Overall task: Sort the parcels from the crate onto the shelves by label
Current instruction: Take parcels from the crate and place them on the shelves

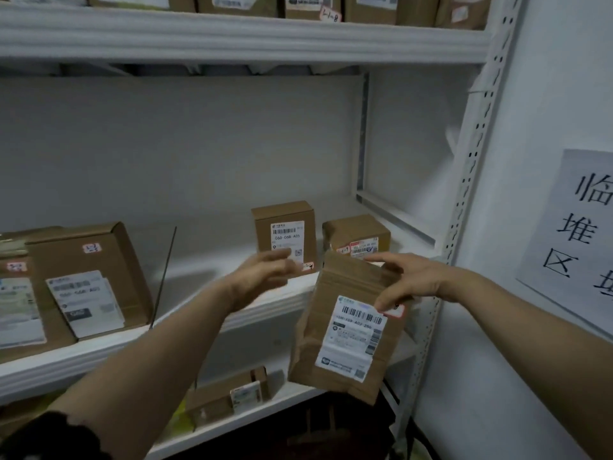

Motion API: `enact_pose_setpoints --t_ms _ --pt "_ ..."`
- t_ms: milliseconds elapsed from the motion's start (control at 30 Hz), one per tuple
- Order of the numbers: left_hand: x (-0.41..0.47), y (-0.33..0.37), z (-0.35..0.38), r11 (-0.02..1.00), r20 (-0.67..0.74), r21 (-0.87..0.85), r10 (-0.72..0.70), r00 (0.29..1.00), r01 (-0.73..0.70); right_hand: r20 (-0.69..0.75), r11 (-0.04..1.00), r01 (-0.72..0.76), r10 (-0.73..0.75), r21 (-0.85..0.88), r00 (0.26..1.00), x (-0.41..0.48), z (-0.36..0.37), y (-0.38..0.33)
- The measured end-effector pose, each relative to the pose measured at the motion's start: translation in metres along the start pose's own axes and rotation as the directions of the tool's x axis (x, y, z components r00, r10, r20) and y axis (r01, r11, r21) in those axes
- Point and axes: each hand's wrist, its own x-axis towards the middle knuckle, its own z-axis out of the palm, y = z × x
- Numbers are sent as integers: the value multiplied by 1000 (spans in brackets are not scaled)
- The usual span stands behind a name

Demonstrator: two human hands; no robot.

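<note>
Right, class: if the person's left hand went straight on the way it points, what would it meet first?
Most likely the upright box on the middle shelf: the left hand points at its lower front and may be touching it; blur hides the depth.

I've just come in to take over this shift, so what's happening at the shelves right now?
A person is sorting parcels. Their right-hand grip holds a brown labelled parcel in front of the middle shelf. The left-hand grip is up at a small upright box on that shelf; blur hides whether it touches the box. Another box sits beside it to the right.
</note>
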Motion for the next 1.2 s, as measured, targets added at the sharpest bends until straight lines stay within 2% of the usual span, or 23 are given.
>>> enact_pose_setpoints --t_ms 33,67,100,133,167,267,333,433,533,633,800,900,1067,1200 --pt "7 11 -8 991 -163 111 91 982 -73 -7 999 2 -2 -46 1000 6 -8 -9" --pt "17 20 -18 938 -315 334 204 927 -93 -14 996 -7 5 -88 1000 12 -16 -17" --pt "28 27 -27 830 -395 555 329 858 -62 -25 991 -20 17 -129 1000 18 -22 -26" --pt "39 35 -36 708 -395 706 422 816 -24 -37 984 -31 25 -174 999 23 -27 -33" --pt "51 41 -43 620 -358 784 447 820 4 -41 975 -37 28 -218 999 27 -31 -40" --pt "88 60 -59 456 -239 887 325 915 69 -25 947 -63 58 -314 998 39 -38 -52" --pt "110 63 -67 381 -179 921 219 959 85 -24 930 -68 64 -362 998 47 -40 -54" --pt "127 59 -78 438 -62 899 128 990 0 -10 918 -60 61 -392 998 57 -43 -59" --pt "127 56 -92 424 -26 904 180 983 -54 32 934 -19 32 -357 999 73 -42 -66" --pt "115 55 -120 377 -87 926 166 982 18 77 956 12 11 -292 997 92 -45 -78" --pt "81 50 -165 494 -216 853 44 975 166 176 939 138 -85 -314 981 126 -48 -105" --pt "65 49 -175 495 -240 847 28 970 195 180 940 193 -146 -281 973 147 -48 -117" --pt "43 49 -188 483 -297 841 32 954 245 204 893 218 -146 -393 968 177 -38 -120" --pt "35 47 -189 469 -308 844 25 951 261 157 868 229 -176 -441 972 197 -35 -118"
